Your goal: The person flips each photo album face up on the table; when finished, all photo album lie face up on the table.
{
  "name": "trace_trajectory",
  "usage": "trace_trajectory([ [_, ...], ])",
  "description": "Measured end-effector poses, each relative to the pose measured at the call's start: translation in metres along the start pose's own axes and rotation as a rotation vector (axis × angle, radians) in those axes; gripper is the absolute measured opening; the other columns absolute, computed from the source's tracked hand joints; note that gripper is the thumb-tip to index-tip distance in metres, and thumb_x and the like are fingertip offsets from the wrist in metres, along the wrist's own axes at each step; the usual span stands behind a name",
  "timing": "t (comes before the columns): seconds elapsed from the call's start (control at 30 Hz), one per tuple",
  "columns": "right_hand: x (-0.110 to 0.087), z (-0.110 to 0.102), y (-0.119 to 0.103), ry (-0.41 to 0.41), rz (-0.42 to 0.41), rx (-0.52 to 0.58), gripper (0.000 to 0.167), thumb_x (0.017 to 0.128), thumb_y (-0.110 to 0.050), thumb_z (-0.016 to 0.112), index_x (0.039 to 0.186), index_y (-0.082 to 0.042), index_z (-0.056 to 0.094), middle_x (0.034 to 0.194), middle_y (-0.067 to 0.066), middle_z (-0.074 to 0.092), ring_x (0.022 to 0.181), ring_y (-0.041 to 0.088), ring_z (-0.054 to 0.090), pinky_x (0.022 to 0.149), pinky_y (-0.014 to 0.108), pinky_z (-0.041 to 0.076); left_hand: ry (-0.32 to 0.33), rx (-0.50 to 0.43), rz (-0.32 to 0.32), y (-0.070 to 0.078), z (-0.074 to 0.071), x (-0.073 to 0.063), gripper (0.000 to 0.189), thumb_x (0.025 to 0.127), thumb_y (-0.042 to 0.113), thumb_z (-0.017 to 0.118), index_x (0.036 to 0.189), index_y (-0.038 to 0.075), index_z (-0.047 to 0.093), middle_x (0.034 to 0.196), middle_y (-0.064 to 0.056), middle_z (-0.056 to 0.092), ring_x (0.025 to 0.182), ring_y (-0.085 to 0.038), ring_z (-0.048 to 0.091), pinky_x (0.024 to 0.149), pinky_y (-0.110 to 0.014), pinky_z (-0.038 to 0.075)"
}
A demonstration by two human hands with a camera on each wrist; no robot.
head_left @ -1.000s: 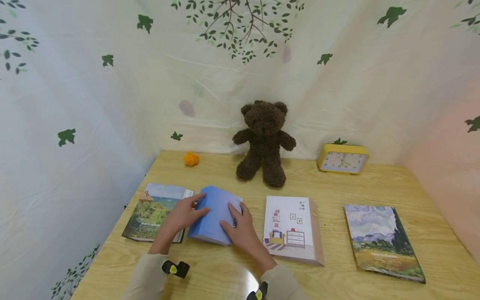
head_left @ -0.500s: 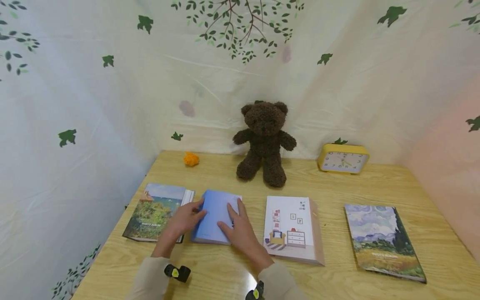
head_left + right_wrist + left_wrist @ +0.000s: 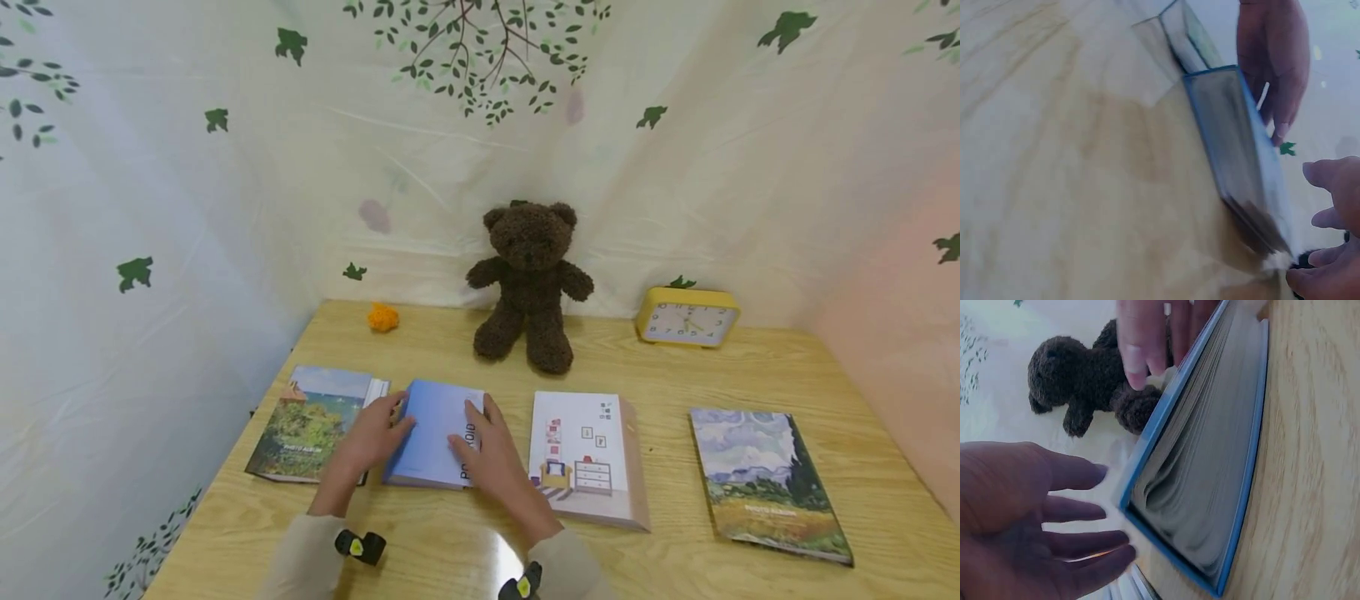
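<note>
A thick blue photo album [image 3: 435,433] lies closed on the table, with dark lettering along the right side of its cover. At its left edge is my left hand [image 3: 372,437], fingers extended beside the spine. My right hand [image 3: 493,454] is over the album's right edge with its fingers spread, hiding part of the lettering. In the left wrist view, the page block [image 3: 1204,450] shows between the blue covers, and the left hand [image 3: 1035,519] has straight fingers near the spine. The right wrist view is blurred; there the right hand [image 3: 1335,231] has loosely bent fingers by the cover.
A landscape photo album [image 3: 322,425] lies close on the left. To the right are a white album with a furniture drawing [image 3: 577,458] and another landscape album [image 3: 768,483]. Behind stand a brown teddy bear [image 3: 528,283], a yellow clock [image 3: 687,318] and a small orange object [image 3: 382,317].
The blue album's tilted cover has come down flat, and its far edge sits lower. My right hand has shifted slightly right, uncovering more lettering. My left hand has hardly moved.
</note>
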State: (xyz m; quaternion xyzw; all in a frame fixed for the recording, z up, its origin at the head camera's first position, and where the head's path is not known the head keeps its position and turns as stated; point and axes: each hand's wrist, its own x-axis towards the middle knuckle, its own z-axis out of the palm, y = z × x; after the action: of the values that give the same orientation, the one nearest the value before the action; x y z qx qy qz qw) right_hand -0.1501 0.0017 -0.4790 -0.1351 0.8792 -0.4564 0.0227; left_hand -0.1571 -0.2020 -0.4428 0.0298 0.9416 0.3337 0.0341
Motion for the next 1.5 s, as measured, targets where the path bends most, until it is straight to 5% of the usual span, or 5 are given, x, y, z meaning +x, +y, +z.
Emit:
trace_trajectory([
  [0.17,-0.001,-0.028,-0.001,0.062,-0.009,0.037,0.059,0.095,-0.030,0.058,0.146,-0.007,0.040,0.156,0.021,0.021,0.137,0.045,0.032,0.107,0.059,0.031,0.191,-0.001,0.060,0.017,0.006,0.000,0.045,0.094,0.015,0.059,0.133,-0.004,0.051,0.127,-0.027,0.052,0.099,-0.036,0.060,0.083,-0.048,0.051],
  [0.3,-0.006,-0.056,0.002,0.095,-0.007,0.042,0.056,0.096,-0.026,0.058,0.146,-0.009,0.040,0.156,0.021,0.021,0.139,0.043,0.030,0.106,0.060,0.034,0.242,-0.063,0.097,0.033,0.015,0.000,0.038,0.092,0.013,0.060,0.127,-0.004,0.057,0.117,-0.024,0.057,0.097,-0.033,0.060,0.082,-0.044,0.052],
  [0.7,-0.042,-0.132,0.031,0.099,0.168,-0.063,0.061,0.097,-0.026,0.055,0.149,-0.006,0.031,0.157,0.023,0.011,0.141,0.046,0.020,0.107,0.064,0.028,0.032,-0.183,0.258,0.057,0.059,-0.004,0.039,0.093,0.012,0.059,0.127,-0.007,0.055,0.109,-0.020,0.062,0.090,-0.021,0.062,0.077,-0.034,0.053],
  [1.03,-0.074,-0.152,0.069,-0.047,0.330,-0.215,0.076,0.097,-0.029,0.055,0.151,0.004,0.014,0.152,0.037,0.004,0.137,0.057,0.012,0.108,0.067,0.021,-0.193,-0.265,0.229,0.091,0.100,-0.013,0.059,0.091,0.016,0.064,0.138,-0.011,0.041,0.111,-0.017,0.057,0.095,-0.023,0.059,0.085,-0.035,0.052],
  [1.5,-0.091,-0.151,0.088,0.075,0.361,-0.071,0.067,0.098,-0.026,0.054,0.151,-0.001,0.022,0.151,0.027,0.030,0.137,0.043,0.032,0.110,0.051,0.032,-0.174,-0.097,0.257,0.111,0.134,-0.007,0.053,0.091,0.017,0.064,0.136,-0.006,0.049,0.113,-0.015,0.053,0.087,-0.012,0.050,0.075,-0.021,0.046],
])
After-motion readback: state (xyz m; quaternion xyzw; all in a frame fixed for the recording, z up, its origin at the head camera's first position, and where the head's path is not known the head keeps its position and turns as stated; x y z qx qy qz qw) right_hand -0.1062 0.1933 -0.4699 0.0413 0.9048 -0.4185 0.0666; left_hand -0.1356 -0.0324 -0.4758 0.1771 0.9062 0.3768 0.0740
